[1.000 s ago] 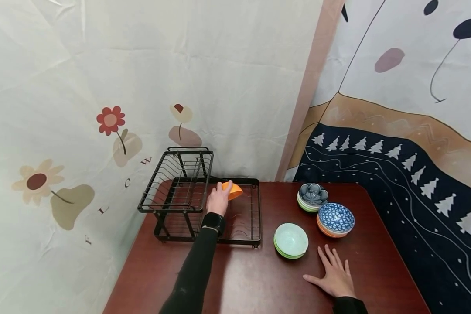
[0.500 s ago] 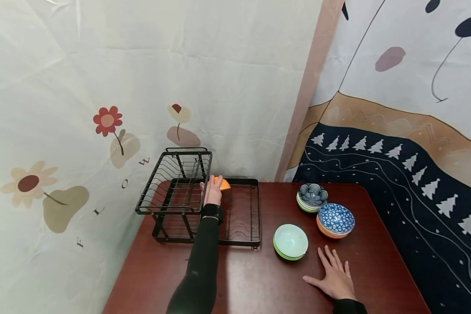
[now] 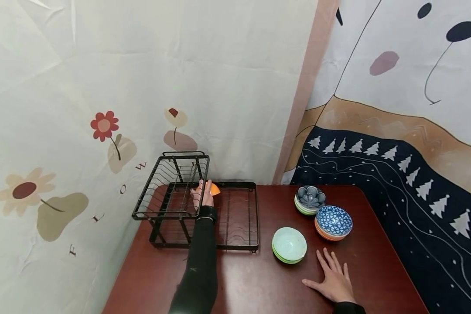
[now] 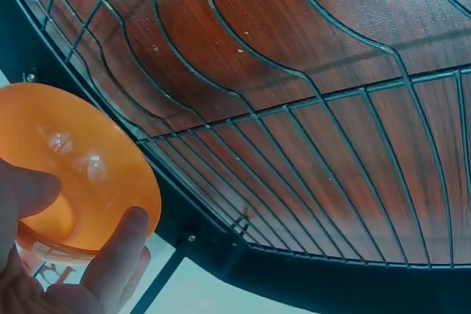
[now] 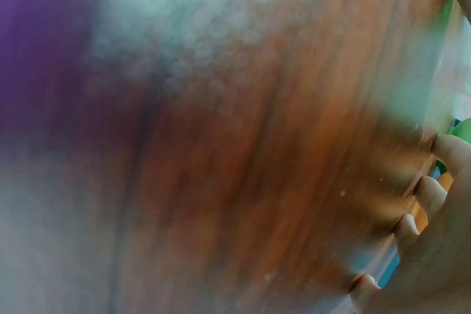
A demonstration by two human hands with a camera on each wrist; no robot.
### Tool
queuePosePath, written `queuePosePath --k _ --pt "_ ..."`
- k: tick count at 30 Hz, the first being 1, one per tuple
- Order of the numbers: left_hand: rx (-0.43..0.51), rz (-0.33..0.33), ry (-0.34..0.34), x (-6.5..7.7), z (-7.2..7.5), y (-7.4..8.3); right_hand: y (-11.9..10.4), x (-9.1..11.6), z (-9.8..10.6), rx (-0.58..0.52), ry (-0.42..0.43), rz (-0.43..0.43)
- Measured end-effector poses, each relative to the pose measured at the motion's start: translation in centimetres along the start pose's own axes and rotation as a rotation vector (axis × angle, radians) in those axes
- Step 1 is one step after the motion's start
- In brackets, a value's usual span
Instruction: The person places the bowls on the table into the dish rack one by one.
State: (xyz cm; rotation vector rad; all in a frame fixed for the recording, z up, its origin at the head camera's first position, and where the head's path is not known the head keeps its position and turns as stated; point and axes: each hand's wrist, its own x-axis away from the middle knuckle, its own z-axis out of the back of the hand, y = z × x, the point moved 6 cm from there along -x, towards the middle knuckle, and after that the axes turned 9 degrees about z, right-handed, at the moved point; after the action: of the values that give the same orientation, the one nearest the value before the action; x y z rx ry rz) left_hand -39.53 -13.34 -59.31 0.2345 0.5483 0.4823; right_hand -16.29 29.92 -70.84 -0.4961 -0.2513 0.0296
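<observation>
The orange bowl [image 4: 73,123] is in the left hand [image 3: 205,195], toward the far side of the two-level black wire rack [image 3: 235,247], by the right edge of its upper basket. Pale printed cloth [image 3: 239,87] hangs on the far side, tree-printed cloth [image 3: 380,170] on the right. The reddish-brown table [image 3: 259,288] bears the rack on its left. Near right, the right hand [image 3: 333,281] rests on the tabletop, fingers spread. The left hand grips the bowl, thumb against its inside and a finger at the rim. Right of the rack stand three stacks, topped by a blue-patterned bowl [image 3: 333,220] at right, a pale green bowl [image 3: 289,244] nearer, and a grey petal-shaped bowl [image 3: 311,196] farthest.
</observation>
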Motion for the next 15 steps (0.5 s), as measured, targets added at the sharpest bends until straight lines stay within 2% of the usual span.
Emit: queuePosePath --k 2,6,9,11,15 --pt "-0.033 -0.006 -0.03 0.2 -0.5 -0.3 0.0 -0.1 0.0 0.001 -0.002 -0.001" --pt "0.059 0.03 -0.178 0.4 -1.7 -0.9 0.2 0.0 -0.1 0.005 0.0 -0.005" --pt "0.092 0.062 -0.269 0.4 -2.7 -1.2 0.4 0.1 -0.2 0.009 0.007 -0.005" --pt "0.078 0.065 -0.313 0.4 -3.2 -1.3 0.5 0.2 -0.3 0.013 0.008 -0.005" --pt "0.067 0.03 -0.347 0.2 -4.4 -1.5 0.5 0.0 -0.3 0.014 0.007 -0.009"
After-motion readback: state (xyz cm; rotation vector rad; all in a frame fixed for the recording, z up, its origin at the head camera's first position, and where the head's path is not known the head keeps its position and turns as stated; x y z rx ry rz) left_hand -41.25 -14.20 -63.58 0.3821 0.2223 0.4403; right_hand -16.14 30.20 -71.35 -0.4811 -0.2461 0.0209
